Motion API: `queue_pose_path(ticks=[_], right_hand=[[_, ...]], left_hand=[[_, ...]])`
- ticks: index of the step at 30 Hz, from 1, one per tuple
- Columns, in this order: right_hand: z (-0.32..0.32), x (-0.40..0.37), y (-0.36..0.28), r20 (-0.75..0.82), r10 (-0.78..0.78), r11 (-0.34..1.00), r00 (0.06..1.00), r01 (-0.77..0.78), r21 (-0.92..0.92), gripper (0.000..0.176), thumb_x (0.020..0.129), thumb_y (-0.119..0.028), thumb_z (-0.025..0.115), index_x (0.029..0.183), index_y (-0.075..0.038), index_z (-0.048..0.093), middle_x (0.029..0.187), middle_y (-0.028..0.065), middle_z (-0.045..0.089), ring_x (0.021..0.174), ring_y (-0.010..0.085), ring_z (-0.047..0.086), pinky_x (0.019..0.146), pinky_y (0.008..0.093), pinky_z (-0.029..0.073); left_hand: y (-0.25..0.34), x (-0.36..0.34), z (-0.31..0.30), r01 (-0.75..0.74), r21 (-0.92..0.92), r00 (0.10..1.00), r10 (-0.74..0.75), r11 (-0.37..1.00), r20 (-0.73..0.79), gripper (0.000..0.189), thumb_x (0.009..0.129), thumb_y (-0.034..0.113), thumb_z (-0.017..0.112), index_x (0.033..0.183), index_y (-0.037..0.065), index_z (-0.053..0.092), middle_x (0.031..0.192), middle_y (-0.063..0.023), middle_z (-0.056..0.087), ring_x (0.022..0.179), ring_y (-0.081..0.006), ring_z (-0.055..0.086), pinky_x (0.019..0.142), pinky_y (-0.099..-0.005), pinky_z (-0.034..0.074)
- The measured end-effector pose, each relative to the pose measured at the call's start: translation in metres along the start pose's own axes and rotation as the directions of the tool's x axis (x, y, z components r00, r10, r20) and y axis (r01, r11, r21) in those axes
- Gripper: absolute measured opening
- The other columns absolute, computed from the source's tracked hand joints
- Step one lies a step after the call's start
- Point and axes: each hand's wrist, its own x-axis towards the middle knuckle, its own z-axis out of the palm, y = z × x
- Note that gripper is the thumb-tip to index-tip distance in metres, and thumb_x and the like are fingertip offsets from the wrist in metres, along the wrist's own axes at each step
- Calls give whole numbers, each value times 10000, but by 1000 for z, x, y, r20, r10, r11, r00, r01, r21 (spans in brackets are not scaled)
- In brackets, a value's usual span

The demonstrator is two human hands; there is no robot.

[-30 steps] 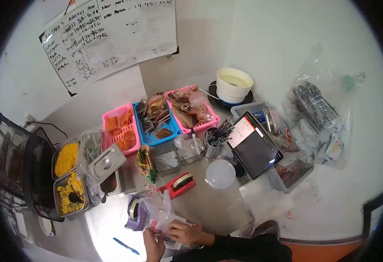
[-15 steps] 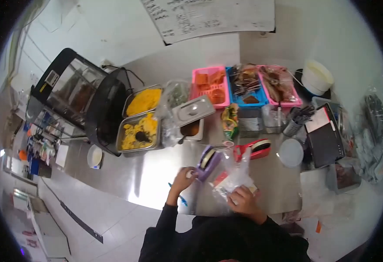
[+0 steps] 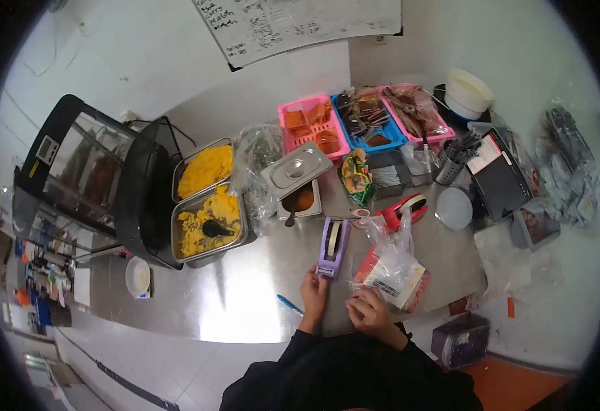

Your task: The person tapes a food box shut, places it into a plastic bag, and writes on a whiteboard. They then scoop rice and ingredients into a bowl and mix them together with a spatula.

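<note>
On the steel table stands a purple tape dispenser (image 3: 333,248). My left hand (image 3: 314,293) is at its front end, fingers close together near the cutting edge; whether they pinch a piece of tape is too small to tell. My right hand (image 3: 369,310) has curled fingers at the lower left edge of a clear plastic bag (image 3: 390,259); what its fingertips hold, if anything, cannot be made out. The bag lies over a package with a white label (image 3: 390,286) and red parts. Behind the bag is a red tape dispenser (image 3: 404,211).
A blue pen (image 3: 289,304) lies left of my left hand. Trays of yellow food (image 3: 207,222), a lidded steel container (image 3: 296,170) and pink and blue baskets (image 3: 370,140) line the back. A black tablet (image 3: 502,188) and round lid (image 3: 454,208) are right, a glass-sided case (image 3: 94,171) left.
The view has shifted and turned. The purple dispenser now stands more upright in view, with my left hand below its front. My right hand has moved off the bag's middle to its lower left edge.
</note>
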Motion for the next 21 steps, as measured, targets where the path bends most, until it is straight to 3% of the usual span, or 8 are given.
queue_pose_path(ticks=[2, 5, 7, 9, 12, 14, 20, 21], right_hand=[[8, 1, -3, -168, 229, 972, 959, -216, 91, 117, 599, 14, 595, 700, -25, 548, 773, 97, 500, 715, 245, 500, 643, 321, 424], [33, 11, 2, -70, 176, 984, 982, -177, 1, 240, 618, 28, 577, 846, -11, 513, 823, 114, 495, 765, 276, 487, 666, 324, 414], [65, 11, 15, -109, 257, 966, 960, -255, 37, 321, 630, 32, 568, 929, -4, 456, 856, 128, 487, 790, 279, 484, 670, 321, 412], [88, 11, 37, -152, 329, 944, 932, -323, 67, 405, 643, 37, 560, 1013, 2, 399, 890, 143, 478, 814, 283, 480, 674, 319, 410], [102, 4, 50, -258, 327, 941, 909, -338, 2, 482, 660, 38, 548, 1075, 14, 304, 946, 159, 452, 819, 273, 485, 679, 313, 410], [102, 5, 47, -215, 402, 911, 890, -363, 197, 456, 659, 41, 547, 1051, 13, 317, 945, 165, 438, 819, 272, 487, 685, 319, 411], [103, 3, 49, -167, 398, 916, 902, -399, 30, 375, 653, 42, 549, 975, 26, 357, 897, 172, 429, 850, 307, 469, 729, 340, 394], [102, 3, 47, -148, 400, 917, 905, -396, 54, 355, 659, 39, 544, 964, 30, 363, 901, 177, 427, 858, 316, 464, 739, 342, 388]], left_hand=[[-9, 7, -4, 21, -61, 999, -19, 998, 40, 142, 773, 104, 505, 739, -19, 442, 827, -144, 589, 607, -115, 540, 543, -236, 434], [-12, 20, -15, -91, 47, 992, 86, 995, 90, 146, 782, 96, 489, 706, -9, 422, 843, -150, 586, 618, -116, 539, 540, -234, 432], [-45, 28, -19, 175, -339, 978, -123, 924, 170, 139, 794, 82, 466, 696, -8, 426, 844, -143, 584, 641, -130, 545, 553, -230, 430], [-31, 36, -20, 121, -256, 975, -66, 959, 213, 123, 804, 82, 458, 864, -18, 418, 824, -137, 581, 644, -136, 544, 561, -226, 426], [15, 49, -17, 43, -263, 930, 58, 964, 364, 606, 769, 84, 532, 1176, 18, 88, 760, -141, 581, 648, -129, 549, 563, -213, 423], [13, 60, -12, 111, -232, 900, 1, 966, 436, 624, 747, 53, 550, 1174, 25, 96, 727, -128, 580, 641, -131, 551, 568, -217, 424], [23, 18, -40, 231, -332, 897, -69, 915, 437, 628, 664, -9, 601, 1143, 25, 196, 586, -38, 543, 603, -144, 559, 575, -245, 427], [13, 9, -41, 1, -145, 936, 51, 989, 348, 592, 662, 14, 606, 1124, 25, 237, 633, -58, 544, 621, -154, 559, 585, -252, 427]])
